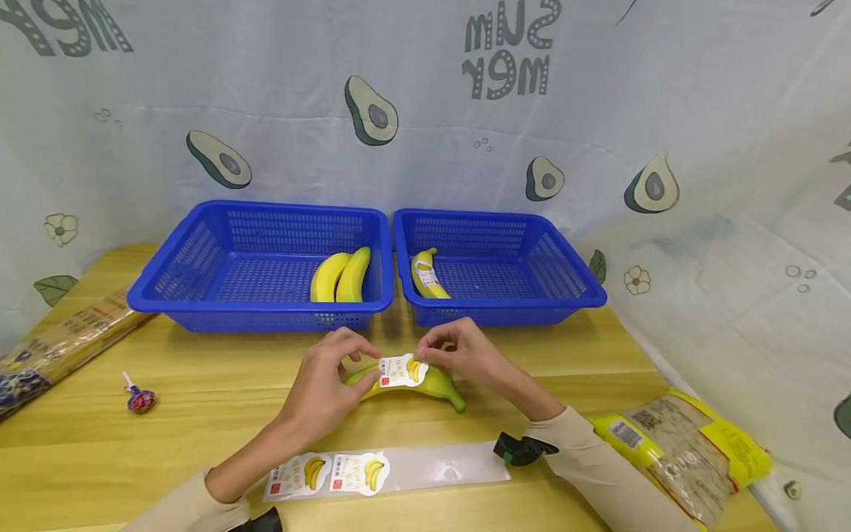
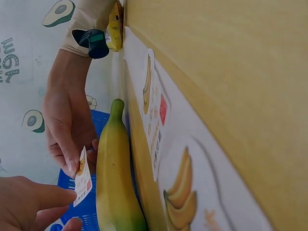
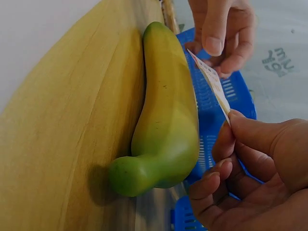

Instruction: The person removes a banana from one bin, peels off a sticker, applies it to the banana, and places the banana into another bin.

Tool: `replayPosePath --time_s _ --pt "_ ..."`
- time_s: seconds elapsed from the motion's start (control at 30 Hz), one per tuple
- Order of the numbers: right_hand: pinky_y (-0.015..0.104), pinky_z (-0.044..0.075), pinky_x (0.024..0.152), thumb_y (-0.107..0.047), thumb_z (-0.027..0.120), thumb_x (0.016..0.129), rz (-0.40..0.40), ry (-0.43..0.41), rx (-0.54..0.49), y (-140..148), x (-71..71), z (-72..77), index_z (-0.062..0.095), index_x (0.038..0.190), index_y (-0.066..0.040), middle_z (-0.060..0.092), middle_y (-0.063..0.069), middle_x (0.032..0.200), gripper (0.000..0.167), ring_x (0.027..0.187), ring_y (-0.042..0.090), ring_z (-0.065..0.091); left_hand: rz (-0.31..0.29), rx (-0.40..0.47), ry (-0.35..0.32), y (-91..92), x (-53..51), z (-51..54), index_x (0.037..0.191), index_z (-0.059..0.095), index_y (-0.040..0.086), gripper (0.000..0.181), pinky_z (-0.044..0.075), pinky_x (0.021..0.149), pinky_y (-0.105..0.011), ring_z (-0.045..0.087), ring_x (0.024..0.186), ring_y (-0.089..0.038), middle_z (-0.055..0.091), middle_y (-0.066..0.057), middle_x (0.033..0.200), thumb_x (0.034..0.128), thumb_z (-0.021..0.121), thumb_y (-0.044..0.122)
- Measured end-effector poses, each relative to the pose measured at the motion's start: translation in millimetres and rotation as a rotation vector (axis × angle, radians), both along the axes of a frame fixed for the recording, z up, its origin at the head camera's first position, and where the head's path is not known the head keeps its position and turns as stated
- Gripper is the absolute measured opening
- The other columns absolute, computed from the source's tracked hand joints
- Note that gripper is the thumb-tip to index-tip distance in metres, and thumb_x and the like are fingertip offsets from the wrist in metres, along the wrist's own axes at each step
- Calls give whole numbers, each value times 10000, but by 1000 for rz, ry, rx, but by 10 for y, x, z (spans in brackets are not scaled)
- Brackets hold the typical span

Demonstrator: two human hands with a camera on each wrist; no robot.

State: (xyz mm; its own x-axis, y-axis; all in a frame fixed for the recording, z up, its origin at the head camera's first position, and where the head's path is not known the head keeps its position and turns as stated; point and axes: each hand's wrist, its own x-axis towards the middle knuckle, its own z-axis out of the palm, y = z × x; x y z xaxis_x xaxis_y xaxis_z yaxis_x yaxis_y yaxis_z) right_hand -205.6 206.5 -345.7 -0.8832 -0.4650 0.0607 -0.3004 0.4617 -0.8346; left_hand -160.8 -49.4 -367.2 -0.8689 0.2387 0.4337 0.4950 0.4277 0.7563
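My right hand (image 1: 468, 355) pinches one end of a white banana-picture sticker (image 1: 404, 371) between thumb and index finger. At its other end, my left hand (image 1: 329, 384) has its index fingertip at the edge, thumb spread apart. In the left wrist view the sticker (image 2: 83, 183) stands raised beside the banana (image 2: 115, 173), off its peel. This yellow-green banana (image 1: 442, 384) lies crosswise on the table below both hands, partly hidden by them and the sticker. Nearer me lies a backing strip (image 1: 452, 473) with two more stickers (image 1: 359, 473) on it.
Two blue baskets stand behind: the left basket (image 1: 259, 307) holds two bananas (image 1: 352, 277), the right basket (image 1: 505, 301) one stickered banana (image 1: 422, 267). A lollipop (image 1: 141, 399) and long package (image 1: 73, 340) lie left; a yellow-edged bag (image 1: 691, 451) lies right.
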Motion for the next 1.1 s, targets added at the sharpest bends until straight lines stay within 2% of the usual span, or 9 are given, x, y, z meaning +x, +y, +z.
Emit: replayPosePath --time_s 0.23,0.47,0.77,0.93,1.1 --pt "175 450 609 -23 755 1001 -26 1 4 -6 -17 -52 789 947 34 761 81 918 86 774 144 564 -14 -44 17 52 -50 -23 1038 825 108 260 607 807 -431 710 1039 -267 743 -11 1116 829 896 -30" --pt "170 463 581 0 755 994 -23 21 -10 -33 -33 -108 781 932 39 756 88 884 77 725 119 568 -16 -67 2 49 -84 -49 1053 817 80 267 629 870 -455 738 959 -244 754 -16 1089 830 888 -48" --pt "186 518 640 -14 770 987 -17 64 11 -47 -44 -139 782 932 20 759 80 882 66 774 128 601 -21 -111 -23 23 -94 -31 1058 818 107 270 625 841 -484 729 920 -218 761 4 1064 849 863 -58" --pt "204 547 649 -14 783 977 -14 112 49 -42 -41 -147 780 927 2 750 60 865 52 763 116 602 -26 -142 -33 23 -92 -29 1035 836 132 247 629 834 -459 723 926 -209 757 25 1047 864 856 -46" --pt "241 571 661 -15 829 940 11 232 57 -19 -33 -165 777 982 -21 716 43 880 67 765 107 601 -33 -174 -32 38 -91 -28 987 852 124 186 627 857 -439 712 949 -195 752 36 1053 881 848 -29"
